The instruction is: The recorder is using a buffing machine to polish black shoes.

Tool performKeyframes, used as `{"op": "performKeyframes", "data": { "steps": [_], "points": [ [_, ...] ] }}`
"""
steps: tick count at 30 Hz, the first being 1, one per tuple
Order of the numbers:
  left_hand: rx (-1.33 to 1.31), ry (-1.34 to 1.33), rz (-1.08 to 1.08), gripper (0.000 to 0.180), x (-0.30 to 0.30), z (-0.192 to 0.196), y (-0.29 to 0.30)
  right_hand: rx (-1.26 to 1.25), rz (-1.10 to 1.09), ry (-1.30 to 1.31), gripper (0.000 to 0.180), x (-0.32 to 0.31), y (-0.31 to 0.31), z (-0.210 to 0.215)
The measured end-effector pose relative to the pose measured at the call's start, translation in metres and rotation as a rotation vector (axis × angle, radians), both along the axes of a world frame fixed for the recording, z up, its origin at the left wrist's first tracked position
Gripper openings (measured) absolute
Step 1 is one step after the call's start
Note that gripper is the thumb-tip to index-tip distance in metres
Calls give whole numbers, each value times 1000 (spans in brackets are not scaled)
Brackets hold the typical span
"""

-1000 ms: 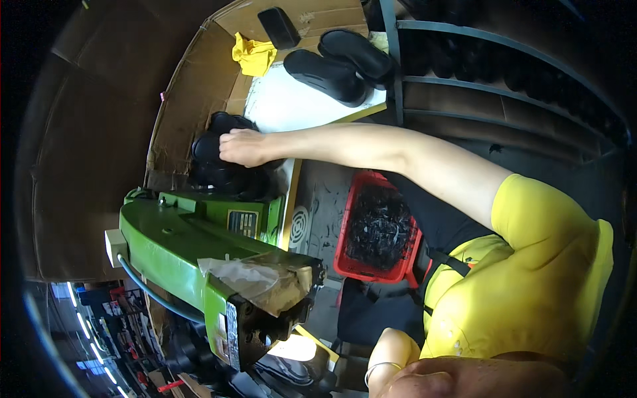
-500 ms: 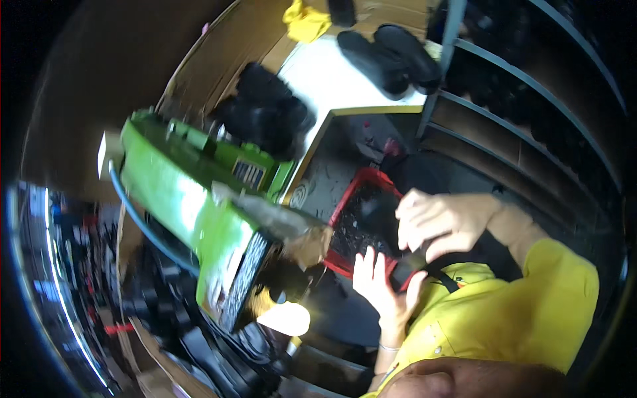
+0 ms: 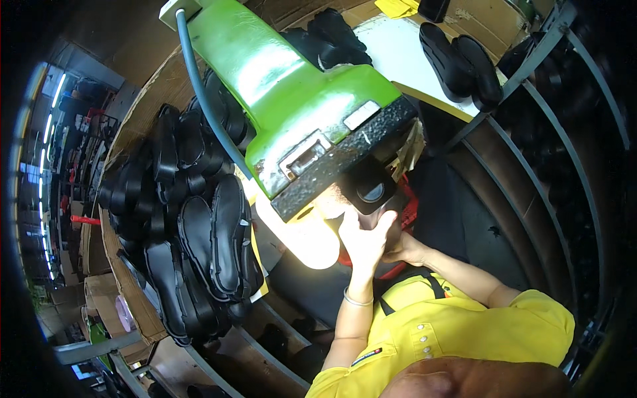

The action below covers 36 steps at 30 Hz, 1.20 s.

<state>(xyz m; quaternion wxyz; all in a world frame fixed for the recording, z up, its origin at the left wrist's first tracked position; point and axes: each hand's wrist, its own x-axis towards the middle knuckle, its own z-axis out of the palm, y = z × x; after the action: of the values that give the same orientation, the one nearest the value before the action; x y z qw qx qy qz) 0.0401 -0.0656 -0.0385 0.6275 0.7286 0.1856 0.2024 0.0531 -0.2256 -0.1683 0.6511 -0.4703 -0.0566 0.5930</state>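
My left hand (image 3: 365, 239) is raised under the front of a green machine (image 3: 285, 73), its thumb and fingers closed on a dark piece (image 3: 395, 229). My right hand (image 3: 407, 250) is closed on the lower side of the same piece, its fingers partly hidden behind it. The machine's black head hides the far part of the piece, so I cannot make out its kind. Just above the hands hangs a black part with a round shiny spot (image 3: 370, 192). A bright lamp (image 3: 312, 239) glows left of my left hand.
Black shoe soles (image 3: 229, 232) are heaped in a cardboard box on the left. Two more soles (image 3: 459, 63) lie on a white tabletop (image 3: 391, 50) at the back. Metal racks (image 3: 531, 172) stand on the right. Part of a red basket (image 3: 409, 205) shows beyond the hands.
The view has shifted, so the green machine now stands higher and nearer the middle. My hands, apart over the red basket before, are now together on the dark piece under the machine head.
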Motion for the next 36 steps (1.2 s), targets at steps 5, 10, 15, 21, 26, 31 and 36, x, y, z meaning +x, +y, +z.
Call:
{"op": "performKeyframes", "data": {
  "steps": [5, 10, 15, 21, 26, 31, 36],
  "points": [
    [-353, -138, 106, 42, -14, -8, -16, 260, -333, 105, 63, 6, -32, -12],
    [-242, -125, 121, 59, -15, -11, -11, 272, -798, -53, 49, 47, -63, -12],
    [70, -27, 185, 62, -16, -14, -4, 147, -873, -489, 51, 114, -60, 60],
    [236, -86, 177, 48, -30, -10, 16, 120, -779, -716, 52, 147, -36, 120],
    [-223, -346, 218, 62, -50, -18, 35, 140, -636, -655, 52, 135, -11, 134],
    [-312, -287, 166, 70, -60, -16, 31, 127, -599, -716, 52, 129, -14, 138],
    [-120, -166, 205, 58, -24, -19, 2, 128, -760, -779, 51, 160, -32, 145]
  ]
}}
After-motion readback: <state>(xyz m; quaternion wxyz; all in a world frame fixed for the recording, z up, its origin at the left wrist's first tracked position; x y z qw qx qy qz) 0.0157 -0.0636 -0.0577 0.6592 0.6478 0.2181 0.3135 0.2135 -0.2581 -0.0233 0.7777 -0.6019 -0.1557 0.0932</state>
